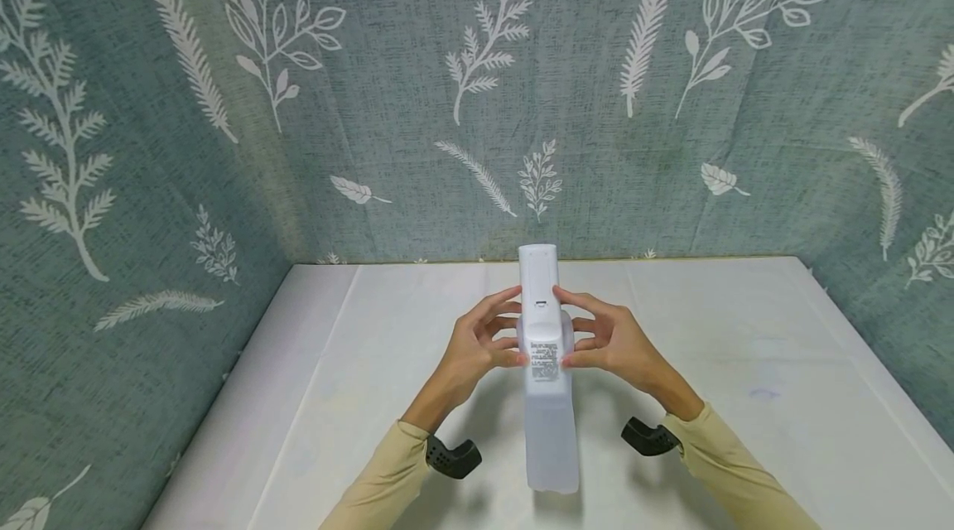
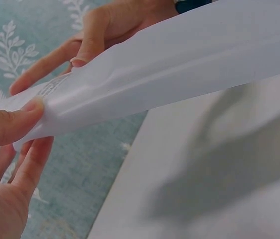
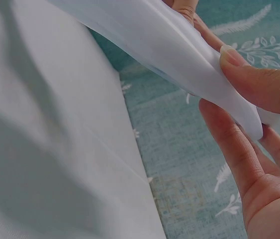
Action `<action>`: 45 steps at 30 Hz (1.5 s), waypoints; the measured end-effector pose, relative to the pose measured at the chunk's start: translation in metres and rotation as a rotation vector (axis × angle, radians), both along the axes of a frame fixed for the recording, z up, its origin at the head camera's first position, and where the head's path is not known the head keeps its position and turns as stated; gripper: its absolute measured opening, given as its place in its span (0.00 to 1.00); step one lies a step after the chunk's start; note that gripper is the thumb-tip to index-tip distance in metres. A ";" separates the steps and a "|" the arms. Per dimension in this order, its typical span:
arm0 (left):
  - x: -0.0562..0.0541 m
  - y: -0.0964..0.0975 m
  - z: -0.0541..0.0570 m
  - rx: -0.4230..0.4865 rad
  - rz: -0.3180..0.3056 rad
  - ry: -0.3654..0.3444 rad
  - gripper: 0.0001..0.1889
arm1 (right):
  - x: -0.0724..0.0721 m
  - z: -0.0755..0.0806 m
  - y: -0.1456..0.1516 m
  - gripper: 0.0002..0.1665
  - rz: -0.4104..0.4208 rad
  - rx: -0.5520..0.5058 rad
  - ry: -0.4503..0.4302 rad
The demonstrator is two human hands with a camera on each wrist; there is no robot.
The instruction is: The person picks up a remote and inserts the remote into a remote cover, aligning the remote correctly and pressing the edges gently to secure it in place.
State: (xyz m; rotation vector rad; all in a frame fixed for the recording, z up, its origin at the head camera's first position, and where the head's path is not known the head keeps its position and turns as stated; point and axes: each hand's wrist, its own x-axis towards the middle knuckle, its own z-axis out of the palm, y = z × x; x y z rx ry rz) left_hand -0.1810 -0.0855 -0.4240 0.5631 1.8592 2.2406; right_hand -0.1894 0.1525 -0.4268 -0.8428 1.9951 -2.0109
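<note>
A long white plastic device (image 1: 541, 315) is held up above the table in the head view. Its back carries a small port-like slot and a printed label, and a rounded part bulges behind its middle; its exact kind I cannot tell. The lower end is a broad, smooth bluish-white section (image 1: 551, 443). My left hand (image 1: 477, 339) grips the left edge with thumb and fingertips. Opposite it, my right hand (image 1: 614, 339) pinches the right edge. In both wrist views, the thumb and curled fingers press the white body (image 2: 130, 84) from either side. The device's front is hidden.
The white-covered table (image 1: 373, 364) lies beneath both hands, with their shadows on it. Green leaf-patterned cloth (image 1: 417, 99) stands along the back and both sides. A black wrist device (image 1: 453, 459) sits at the left cuff, and another black wrist device (image 1: 648, 436) at the right.
</note>
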 end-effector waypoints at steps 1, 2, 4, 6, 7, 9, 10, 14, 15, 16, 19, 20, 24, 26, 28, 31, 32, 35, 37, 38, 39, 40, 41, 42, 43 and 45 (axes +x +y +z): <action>0.000 0.000 0.000 -0.002 0.002 -0.001 0.43 | 0.000 0.000 0.000 0.50 -0.002 0.002 -0.001; 0.000 0.000 0.000 -0.003 0.004 -0.001 0.43 | 0.001 0.000 0.000 0.50 -0.002 0.004 -0.002; 0.001 0.001 0.000 -0.005 0.005 0.001 0.43 | 0.001 0.001 0.001 0.50 -0.001 0.004 -0.011; 0.001 0.001 0.001 -0.003 0.004 0.003 0.43 | 0.002 0.001 0.001 0.50 -0.001 0.003 -0.015; 0.001 0.002 0.001 -0.001 0.002 0.004 0.43 | 0.002 0.001 0.001 0.50 -0.001 0.001 -0.017; 0.001 0.002 0.002 0.002 0.001 0.007 0.44 | 0.002 0.001 0.002 0.51 0.001 -0.002 -0.020; 0.001 0.002 0.002 0.003 0.001 0.008 0.44 | 0.003 0.001 0.002 0.51 0.000 -0.002 -0.020; 0.000 0.002 0.002 0.001 0.003 0.017 0.44 | 0.003 0.003 0.001 0.50 -0.004 -0.001 -0.016; 0.000 0.002 0.002 -0.001 0.003 0.020 0.44 | 0.003 0.003 0.002 0.50 -0.007 0.000 -0.017; 0.000 0.002 0.003 -0.004 0.002 0.023 0.44 | 0.003 0.003 0.002 0.50 -0.008 0.001 -0.017; 0.000 0.003 0.003 -0.021 0.002 0.028 0.43 | 0.003 0.004 0.002 0.50 -0.013 0.004 -0.020; 0.000 0.003 0.003 -0.024 0.003 0.029 0.43 | 0.003 0.004 0.003 0.50 -0.011 0.003 -0.021; -0.001 0.004 0.004 -0.026 0.004 0.028 0.43 | 0.003 0.004 0.004 0.50 -0.012 0.002 -0.021; -0.001 0.005 0.004 -0.024 0.005 0.026 0.43 | 0.003 0.004 0.004 0.50 -0.013 0.002 -0.019; -0.001 0.005 0.005 -0.020 0.005 0.026 0.43 | 0.004 0.004 0.004 0.50 -0.013 -0.001 -0.018; -0.001 0.005 0.004 -0.010 0.003 0.029 0.43 | 0.004 0.004 0.005 0.50 -0.013 -0.005 -0.012; -0.001 0.005 0.004 -0.007 0.002 0.032 0.43 | 0.004 0.004 0.005 0.50 -0.013 -0.007 -0.010; -0.001 0.004 0.003 0.001 0.002 0.034 0.42 | 0.004 0.005 0.004 0.49 -0.014 -0.007 -0.005; 0.000 0.004 0.003 0.004 0.000 0.036 0.42 | 0.005 0.005 0.005 0.49 -0.018 -0.003 -0.002; 0.000 0.004 0.003 0.002 -0.002 0.036 0.42 | 0.005 0.005 0.005 0.49 -0.020 -0.004 -0.002; 0.000 0.004 0.003 0.000 -0.005 0.035 0.42 | 0.006 0.005 0.005 0.49 -0.022 -0.002 0.000; 0.000 0.004 0.003 0.000 -0.009 0.033 0.42 | 0.006 0.005 0.005 0.49 -0.020 -0.003 0.002; 0.000 0.004 0.003 -0.001 -0.014 0.033 0.42 | 0.006 0.004 0.005 0.49 -0.015 -0.006 0.003; 0.000 0.003 0.003 -0.004 -0.019 0.031 0.42 | 0.006 0.004 0.005 0.50 -0.006 -0.009 0.007; 0.000 0.003 0.003 -0.009 -0.024 0.029 0.42 | 0.006 0.003 0.004 0.51 0.004 -0.015 0.011; 0.000 0.003 0.004 -0.019 -0.043 0.026 0.42 | 0.006 0.003 0.005 0.53 0.023 -0.026 0.018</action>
